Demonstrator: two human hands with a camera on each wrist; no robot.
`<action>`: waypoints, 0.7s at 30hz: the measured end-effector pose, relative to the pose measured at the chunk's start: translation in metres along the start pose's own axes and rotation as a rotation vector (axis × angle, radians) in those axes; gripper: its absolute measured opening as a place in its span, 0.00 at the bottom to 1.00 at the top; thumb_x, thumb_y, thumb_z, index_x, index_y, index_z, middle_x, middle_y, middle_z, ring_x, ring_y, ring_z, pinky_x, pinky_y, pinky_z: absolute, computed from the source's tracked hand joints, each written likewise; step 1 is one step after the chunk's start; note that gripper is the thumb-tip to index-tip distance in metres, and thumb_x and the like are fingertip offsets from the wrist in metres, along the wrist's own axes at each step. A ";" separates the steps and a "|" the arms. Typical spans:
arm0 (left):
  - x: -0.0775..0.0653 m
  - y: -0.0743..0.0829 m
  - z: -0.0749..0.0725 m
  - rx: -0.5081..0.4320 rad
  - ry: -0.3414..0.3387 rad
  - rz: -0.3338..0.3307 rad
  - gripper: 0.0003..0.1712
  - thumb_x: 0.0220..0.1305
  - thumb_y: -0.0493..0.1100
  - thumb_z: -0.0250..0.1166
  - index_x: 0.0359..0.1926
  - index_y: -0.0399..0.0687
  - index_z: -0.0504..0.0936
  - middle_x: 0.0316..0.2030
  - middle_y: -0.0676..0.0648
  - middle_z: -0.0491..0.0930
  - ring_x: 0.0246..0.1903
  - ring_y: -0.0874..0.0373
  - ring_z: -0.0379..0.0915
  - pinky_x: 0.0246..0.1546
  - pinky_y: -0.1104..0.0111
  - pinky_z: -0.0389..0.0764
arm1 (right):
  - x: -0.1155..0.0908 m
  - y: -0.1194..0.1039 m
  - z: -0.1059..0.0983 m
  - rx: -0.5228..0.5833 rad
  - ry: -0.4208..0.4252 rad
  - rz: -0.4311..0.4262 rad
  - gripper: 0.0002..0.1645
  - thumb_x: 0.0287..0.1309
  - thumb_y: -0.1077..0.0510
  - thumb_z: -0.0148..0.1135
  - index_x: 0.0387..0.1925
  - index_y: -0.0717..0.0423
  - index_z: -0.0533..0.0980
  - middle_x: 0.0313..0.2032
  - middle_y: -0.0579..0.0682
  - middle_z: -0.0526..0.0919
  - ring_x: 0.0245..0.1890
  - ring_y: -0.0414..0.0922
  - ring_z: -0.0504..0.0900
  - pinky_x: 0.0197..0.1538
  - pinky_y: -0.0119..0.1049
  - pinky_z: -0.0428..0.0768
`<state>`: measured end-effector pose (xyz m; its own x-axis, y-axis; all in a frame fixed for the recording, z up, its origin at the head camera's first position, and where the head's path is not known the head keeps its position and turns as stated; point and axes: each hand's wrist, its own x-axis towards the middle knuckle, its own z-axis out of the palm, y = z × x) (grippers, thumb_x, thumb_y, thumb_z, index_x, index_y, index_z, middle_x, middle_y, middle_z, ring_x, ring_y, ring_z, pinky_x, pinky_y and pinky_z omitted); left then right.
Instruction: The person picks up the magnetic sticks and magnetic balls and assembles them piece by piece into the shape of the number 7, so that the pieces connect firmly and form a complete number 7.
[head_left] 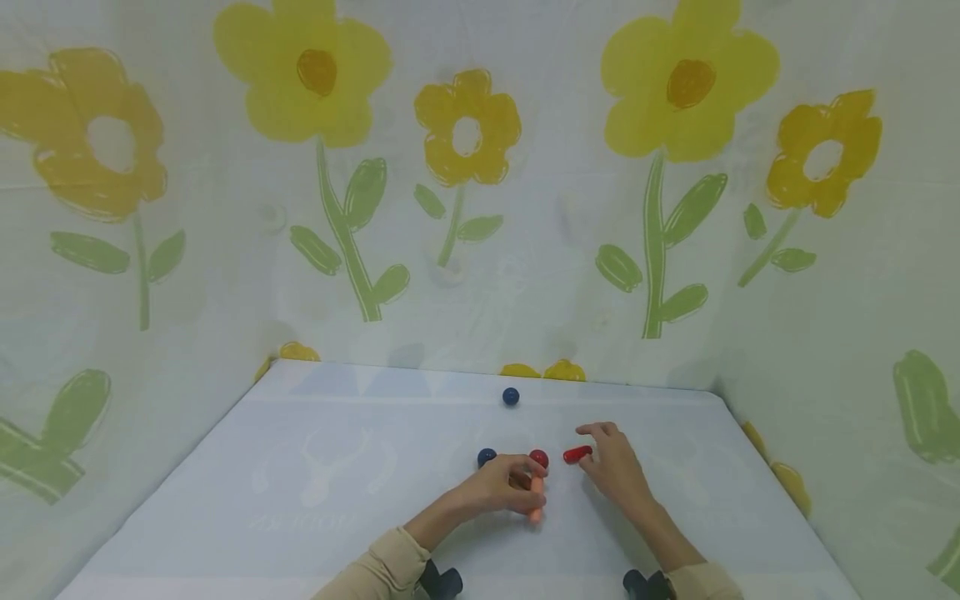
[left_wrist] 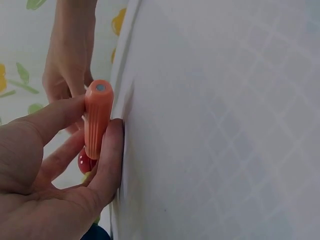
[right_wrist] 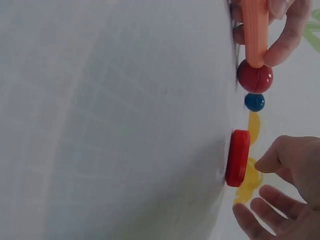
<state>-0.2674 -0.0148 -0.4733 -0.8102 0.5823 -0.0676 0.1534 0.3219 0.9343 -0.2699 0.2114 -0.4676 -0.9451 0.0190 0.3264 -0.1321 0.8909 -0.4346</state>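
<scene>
My left hand (head_left: 495, 487) pinches an orange ribbed stick (head_left: 536, 498) between thumb and fingers. A small grey disc shows in the stick's near end in the left wrist view. Its other end meets a shiny red ball (right_wrist: 255, 76). A short red stick (right_wrist: 238, 158) with rounded ends lies on the white table (head_left: 360, 483). Close beside it my right hand (head_left: 617, 468) hovers with fingers spread and loosely bent, thumb right at the stick and nothing in its grasp. One dark blue ball (head_left: 487, 457) sits behind the left hand, partly covered by it.
Another dark blue ball (head_left: 511, 397) stands near the table's back edge. A curtain (head_left: 525, 275) printed with yellow flowers hangs behind the table and along both sides. Dark wrist straps (head_left: 446, 582) show by the sleeves at the front.
</scene>
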 end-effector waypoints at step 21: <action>-0.001 0.001 -0.001 -0.024 -0.009 -0.003 0.19 0.60 0.42 0.70 0.53 0.49 0.81 0.40 0.50 0.82 0.38 0.58 0.77 0.41 0.66 0.84 | 0.007 -0.002 0.009 -0.052 -0.093 -0.001 0.16 0.54 0.66 0.68 0.46 0.53 0.82 0.51 0.58 0.80 0.51 0.53 0.80 0.56 0.49 0.80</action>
<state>-0.2673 -0.0161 -0.4718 -0.8054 0.5882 -0.0733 0.1376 0.3058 0.9421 -0.2791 0.2056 -0.4723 -0.9690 -0.0223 0.2462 -0.1199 0.9134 -0.3890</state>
